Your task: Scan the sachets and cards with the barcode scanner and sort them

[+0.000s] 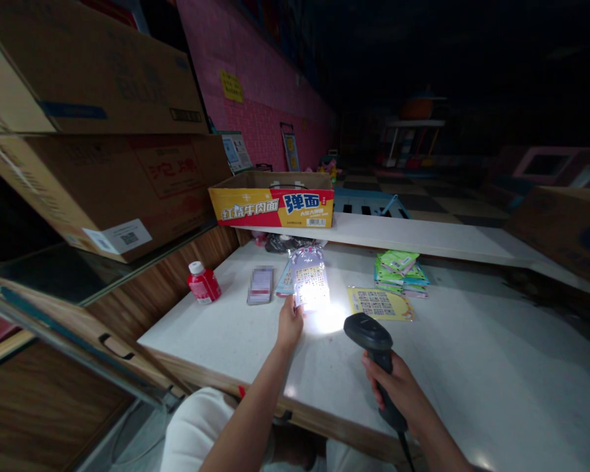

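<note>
My left hand (290,322) pinches the lower edge of a purple plastic-wrapped sheet (309,278) printed with a grid of small pictures. My right hand (393,387) is wrapped around the handle of a black barcode scanner (368,333), whose cord drops off the table's front. Bright light from the scanner falls on the sheet's lower part and the tabletop beside it. Partly covered by the purple sheet, a bluish packet (285,282) lies underneath. A yellow wrapped sheet (381,303) with a similar grid rests flat just beyond the scanner.
A pile of green packets (399,270) lies at the back right. On the left are a phone (261,284) and a red bottle with a white cap (204,283). A noodle carton (275,200) stands on the raised ledge (413,231); large cardboard boxes (113,183) are stacked at left.
</note>
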The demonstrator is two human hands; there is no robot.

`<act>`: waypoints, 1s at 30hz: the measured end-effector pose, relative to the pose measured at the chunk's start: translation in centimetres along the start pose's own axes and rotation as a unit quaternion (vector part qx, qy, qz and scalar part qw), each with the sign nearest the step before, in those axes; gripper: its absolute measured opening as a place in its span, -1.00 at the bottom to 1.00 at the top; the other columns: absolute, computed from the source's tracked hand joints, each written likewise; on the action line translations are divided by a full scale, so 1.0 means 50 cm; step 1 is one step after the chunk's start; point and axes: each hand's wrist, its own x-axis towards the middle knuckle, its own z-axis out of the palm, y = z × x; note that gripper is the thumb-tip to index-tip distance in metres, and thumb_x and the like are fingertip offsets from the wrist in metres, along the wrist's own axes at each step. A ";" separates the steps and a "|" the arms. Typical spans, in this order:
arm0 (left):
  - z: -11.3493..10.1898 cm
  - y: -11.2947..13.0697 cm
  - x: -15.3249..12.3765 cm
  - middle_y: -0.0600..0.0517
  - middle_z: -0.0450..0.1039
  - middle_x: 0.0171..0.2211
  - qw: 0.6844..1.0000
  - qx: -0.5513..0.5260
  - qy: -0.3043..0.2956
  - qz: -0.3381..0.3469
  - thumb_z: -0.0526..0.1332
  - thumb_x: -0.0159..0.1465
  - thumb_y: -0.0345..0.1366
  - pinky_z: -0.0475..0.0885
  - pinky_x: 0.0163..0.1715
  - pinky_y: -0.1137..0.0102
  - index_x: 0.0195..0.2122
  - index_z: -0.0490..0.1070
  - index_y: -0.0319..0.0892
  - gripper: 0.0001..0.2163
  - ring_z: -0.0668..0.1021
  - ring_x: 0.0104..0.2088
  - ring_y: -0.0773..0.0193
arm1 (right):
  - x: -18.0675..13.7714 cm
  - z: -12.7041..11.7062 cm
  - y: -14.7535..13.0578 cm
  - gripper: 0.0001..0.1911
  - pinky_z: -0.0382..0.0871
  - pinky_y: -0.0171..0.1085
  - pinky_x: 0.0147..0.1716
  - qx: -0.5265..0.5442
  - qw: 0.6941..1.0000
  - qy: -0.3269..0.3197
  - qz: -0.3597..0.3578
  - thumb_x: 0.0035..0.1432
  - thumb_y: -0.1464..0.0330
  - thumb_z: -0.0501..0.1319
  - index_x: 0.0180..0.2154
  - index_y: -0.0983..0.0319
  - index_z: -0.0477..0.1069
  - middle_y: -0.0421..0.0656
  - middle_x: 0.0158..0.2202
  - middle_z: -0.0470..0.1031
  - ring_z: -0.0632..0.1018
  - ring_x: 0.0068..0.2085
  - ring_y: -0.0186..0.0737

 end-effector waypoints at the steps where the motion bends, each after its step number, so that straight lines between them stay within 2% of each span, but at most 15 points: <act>1: 0.000 -0.001 0.000 0.04 0.40 -0.42 1.000 -0.002 -0.001 -0.002 0.06 0.12 -0.44 0.32 -0.44 0.43 -0.29 0.33 -0.18 -0.85 0.44 -0.44 0.29 | 0.000 0.000 0.000 -0.52 0.17 -0.40 -0.79 -0.002 1.000 -0.001 -0.002 -0.04 -0.03 0.28 -0.30 0.21 0.29 -0.38 -0.70 0.26 0.25 -0.75 -0.42; 5: 0.000 -0.004 0.000 0.03 0.42 -0.38 1.000 -0.025 -0.011 -0.007 0.07 0.12 -0.43 0.35 -0.43 0.44 -0.24 0.33 -0.19 -0.82 0.45 -0.42 0.30 | 0.008 0.004 -0.005 -0.54 0.18 -0.38 -0.78 -0.006 1.000 -0.014 -0.007 -0.02 -0.02 0.27 -0.29 0.21 0.30 -0.38 -0.69 0.28 0.27 -0.74 -0.40; 10: -0.001 -0.007 0.000 0.07 0.35 -0.43 1.000 -0.014 -0.007 0.003 0.07 0.11 -0.42 0.34 -0.44 0.45 -0.33 0.30 -0.17 -0.89 0.41 -0.44 0.32 | 0.029 0.024 -0.021 -0.58 0.18 -0.40 -0.78 -0.024 0.999 -0.028 -0.008 -0.02 0.02 0.27 -0.33 0.21 0.29 -0.38 -0.71 0.27 0.28 -0.74 -0.40; 18: 0.000 -0.018 0.002 0.02 0.40 -0.32 0.998 -0.052 -0.032 0.009 0.06 0.14 -0.41 0.38 -0.42 0.45 -0.18 0.31 -0.19 -0.79 0.45 -0.38 0.31 | 0.059 0.052 -0.033 -0.63 0.18 -0.41 -0.78 -0.027 0.999 -0.021 -0.004 -0.02 0.05 0.25 -0.40 0.20 0.26 -0.38 -0.73 0.25 0.26 -0.73 -0.42; 30: 0.005 -0.029 0.004 0.06 0.42 -0.34 0.999 -0.042 -0.023 -0.005 0.06 0.14 -0.44 0.38 -0.41 0.46 -0.13 0.32 -0.19 -0.74 0.45 -0.41 0.35 | 0.083 0.073 -0.049 -0.66 0.18 -0.41 -0.79 -0.037 0.999 -0.024 0.001 0.00 0.08 0.25 -0.42 0.19 0.25 -0.38 -0.74 0.26 0.28 -0.73 -0.41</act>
